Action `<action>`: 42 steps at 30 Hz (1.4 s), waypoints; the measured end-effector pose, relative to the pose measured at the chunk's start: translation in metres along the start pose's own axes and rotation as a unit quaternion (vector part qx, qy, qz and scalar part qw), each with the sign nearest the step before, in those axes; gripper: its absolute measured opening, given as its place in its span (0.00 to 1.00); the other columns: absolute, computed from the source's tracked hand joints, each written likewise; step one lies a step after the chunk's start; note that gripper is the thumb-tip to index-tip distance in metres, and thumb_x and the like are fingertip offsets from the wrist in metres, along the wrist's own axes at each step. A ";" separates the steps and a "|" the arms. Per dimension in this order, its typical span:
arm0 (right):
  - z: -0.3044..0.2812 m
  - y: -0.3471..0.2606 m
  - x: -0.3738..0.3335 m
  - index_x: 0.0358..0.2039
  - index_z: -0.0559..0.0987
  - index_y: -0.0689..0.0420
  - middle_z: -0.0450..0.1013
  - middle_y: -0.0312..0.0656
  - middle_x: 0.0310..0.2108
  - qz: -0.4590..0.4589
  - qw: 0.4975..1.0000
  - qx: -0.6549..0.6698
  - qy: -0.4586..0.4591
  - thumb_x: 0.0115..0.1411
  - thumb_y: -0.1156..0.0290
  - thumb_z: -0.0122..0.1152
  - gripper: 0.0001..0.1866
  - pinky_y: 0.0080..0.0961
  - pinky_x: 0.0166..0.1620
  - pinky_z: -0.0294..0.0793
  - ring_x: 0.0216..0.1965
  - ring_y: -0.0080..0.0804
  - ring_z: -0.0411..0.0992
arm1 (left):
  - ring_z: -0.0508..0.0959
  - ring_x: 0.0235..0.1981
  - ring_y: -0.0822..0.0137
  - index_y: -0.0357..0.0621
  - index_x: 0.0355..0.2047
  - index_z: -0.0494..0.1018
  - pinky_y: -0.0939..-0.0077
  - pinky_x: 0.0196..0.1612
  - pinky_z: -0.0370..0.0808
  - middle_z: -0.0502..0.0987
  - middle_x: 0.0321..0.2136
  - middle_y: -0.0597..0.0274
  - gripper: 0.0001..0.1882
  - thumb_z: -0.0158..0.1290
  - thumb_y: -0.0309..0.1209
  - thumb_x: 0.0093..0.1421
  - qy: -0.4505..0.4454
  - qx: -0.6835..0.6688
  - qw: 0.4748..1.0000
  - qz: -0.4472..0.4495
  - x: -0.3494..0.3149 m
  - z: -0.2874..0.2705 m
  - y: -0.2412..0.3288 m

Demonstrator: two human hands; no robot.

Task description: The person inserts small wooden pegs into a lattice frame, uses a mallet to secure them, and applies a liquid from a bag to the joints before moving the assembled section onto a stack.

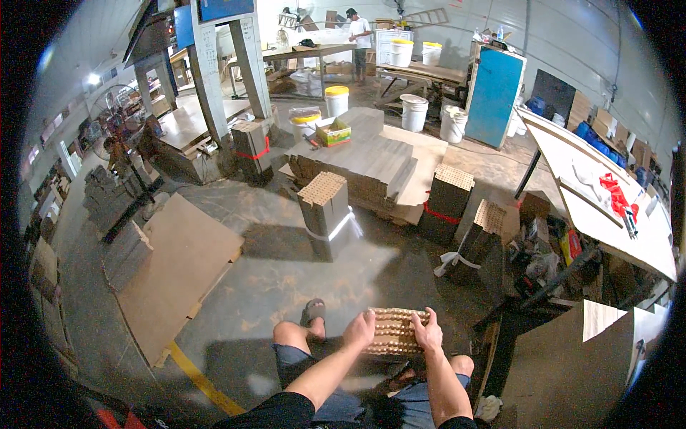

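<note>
Between my knees I hold a block of stacked tan strips [393, 332] with rows of knobbly, notched ends facing up. My left hand [360, 329] is closed around its left end, thumb near the top edge. At the right end my right hand [428, 332] grips it, fingers wrapped over the side. The lower part of the block is hidden in shadow. Ahead of me on the floor stands a grey bundle [325, 214] with a notched tan top and a white band. Two similar bundles stand to the right, a red-banded one [449, 194] and a white-tied one [480, 232].
A low pile of grey boards [357, 154] lies ahead, with a small open box [334, 132] on it. Brown sheets [179, 279] lie at left. At right stands a white-topped table [572, 157] with a red bag [613, 193]. A person [359, 32] stands far back.
</note>
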State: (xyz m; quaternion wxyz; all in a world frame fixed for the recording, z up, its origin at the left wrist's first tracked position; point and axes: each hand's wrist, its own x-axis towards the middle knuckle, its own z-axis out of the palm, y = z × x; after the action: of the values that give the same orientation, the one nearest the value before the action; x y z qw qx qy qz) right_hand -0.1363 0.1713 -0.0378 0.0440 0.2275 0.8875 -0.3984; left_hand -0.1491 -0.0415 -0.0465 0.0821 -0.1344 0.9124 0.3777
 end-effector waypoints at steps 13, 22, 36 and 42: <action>0.000 0.005 0.003 0.66 0.65 0.46 0.77 0.59 0.51 -0.006 1.000 0.023 0.001 0.60 0.38 0.59 0.39 0.45 0.56 0.72 0.53 0.59 0.74 | 0.79 0.49 0.43 0.43 0.49 0.74 0.50 0.52 0.74 0.80 0.46 0.43 0.32 0.33 0.57 0.70 0.000 -0.008 1.000 0.007 0.012 0.018 -0.017; -0.001 0.007 0.003 0.65 0.66 0.46 0.77 0.57 0.51 0.003 1.000 0.019 0.009 0.59 0.38 0.59 0.39 0.44 0.57 0.72 0.53 0.58 0.75 | 0.79 0.50 0.46 0.44 0.51 0.73 0.51 0.55 0.73 0.80 0.47 0.45 0.32 0.32 0.56 0.70 -0.018 -0.008 1.000 -0.005 0.007 0.010 -0.006; -0.006 0.019 0.015 0.73 0.48 0.44 0.68 0.63 0.60 0.000 0.993 0.032 -0.115 0.60 0.41 0.62 0.49 0.42 0.62 0.68 0.61 0.59 0.68 | 0.78 0.50 0.44 0.43 0.51 0.73 0.50 0.54 0.73 0.79 0.47 0.45 0.31 0.33 0.56 0.70 -0.013 -0.032 0.999 -0.010 0.011 0.017 -0.015; -0.007 0.023 0.018 0.75 0.44 0.48 0.59 0.59 0.68 -0.007 0.983 0.115 -0.145 0.60 0.48 0.66 0.52 0.39 0.66 0.62 0.66 0.50 0.62 | 0.78 0.50 0.43 0.40 0.51 0.73 0.50 0.54 0.73 0.79 0.48 0.44 0.32 0.35 0.56 0.70 0.009 -0.064 0.998 -0.005 0.012 0.034 -0.031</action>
State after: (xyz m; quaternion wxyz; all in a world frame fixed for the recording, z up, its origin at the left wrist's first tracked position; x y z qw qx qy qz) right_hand -0.1413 0.1966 -0.0536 0.1435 0.1648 0.8214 -0.5268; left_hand -0.1493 -0.0406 -0.0939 0.0674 -0.1472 0.8862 0.4341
